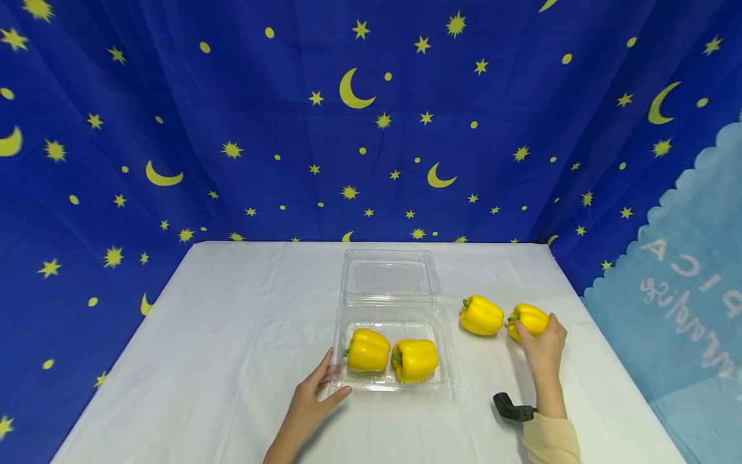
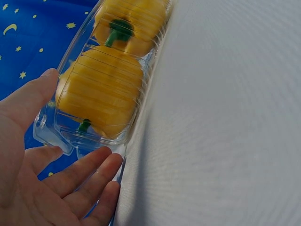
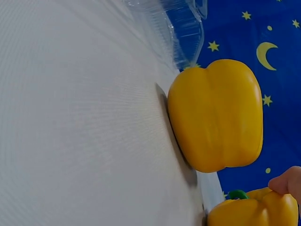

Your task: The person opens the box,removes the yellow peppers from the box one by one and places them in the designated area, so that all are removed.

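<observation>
Presently I log left hand (image 1: 311, 394) spread at clear container (image 1: 382, 314) edge, right hand (image 1: 545, 345) gripping rightmost yellow pepper (image 1: 531, 314).

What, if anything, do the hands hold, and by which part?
The right hand holds the rightmost yellow pepper, thumb near its stem, fingers at the opposite end. The left hand, at the clear container, grips nothing.

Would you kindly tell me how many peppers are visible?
4: left pepper and right pepper in the container, third pepper to its right, fourth pepper in the right hand.
</observation>
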`<state>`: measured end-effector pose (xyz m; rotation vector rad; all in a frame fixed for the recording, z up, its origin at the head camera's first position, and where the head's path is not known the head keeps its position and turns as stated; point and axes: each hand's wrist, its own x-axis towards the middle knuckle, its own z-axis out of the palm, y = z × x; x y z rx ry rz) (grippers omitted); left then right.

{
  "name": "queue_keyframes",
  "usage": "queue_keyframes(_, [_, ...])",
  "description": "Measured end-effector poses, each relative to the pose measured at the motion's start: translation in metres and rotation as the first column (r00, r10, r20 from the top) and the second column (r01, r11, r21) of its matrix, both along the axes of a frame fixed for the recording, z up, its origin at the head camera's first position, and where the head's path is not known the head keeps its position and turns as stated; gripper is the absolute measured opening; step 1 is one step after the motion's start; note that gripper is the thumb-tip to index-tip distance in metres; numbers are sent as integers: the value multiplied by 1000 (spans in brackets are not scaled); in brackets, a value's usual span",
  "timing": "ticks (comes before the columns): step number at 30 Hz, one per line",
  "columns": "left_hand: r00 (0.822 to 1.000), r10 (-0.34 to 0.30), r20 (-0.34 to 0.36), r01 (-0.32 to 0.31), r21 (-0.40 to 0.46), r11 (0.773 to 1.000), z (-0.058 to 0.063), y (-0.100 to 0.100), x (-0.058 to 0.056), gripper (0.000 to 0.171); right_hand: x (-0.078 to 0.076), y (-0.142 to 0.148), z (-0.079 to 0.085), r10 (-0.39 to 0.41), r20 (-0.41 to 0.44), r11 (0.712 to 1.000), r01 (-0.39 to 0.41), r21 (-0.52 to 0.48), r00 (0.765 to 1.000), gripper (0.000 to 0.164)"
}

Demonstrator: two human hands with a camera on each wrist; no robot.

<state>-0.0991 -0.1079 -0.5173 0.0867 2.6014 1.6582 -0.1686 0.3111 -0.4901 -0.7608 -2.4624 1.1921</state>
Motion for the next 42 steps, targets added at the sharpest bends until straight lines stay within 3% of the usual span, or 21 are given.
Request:
queue_keyframes(13, [1000,-6,2,6,1,1000,-2,0,-1,79,2,6,-1,-12,-16,999,11,-40,1000,83])
queue_keyframes(23, [1000,-10,-8,10,6,1000,1,1,0,80,5,2,13,-44,-50,999,45,11,998,82])
queue_keyframes(34, [1000,-6,-9,6,12,1000,0,1,1,79,13,-20,30,-9,-137,1000,12,20,991,81])
queue_keyframes(42, [1000,-4,-29,5,29,1000,3,1,2,77,17,-32,38,28,-131,999,-25,25,991,82])
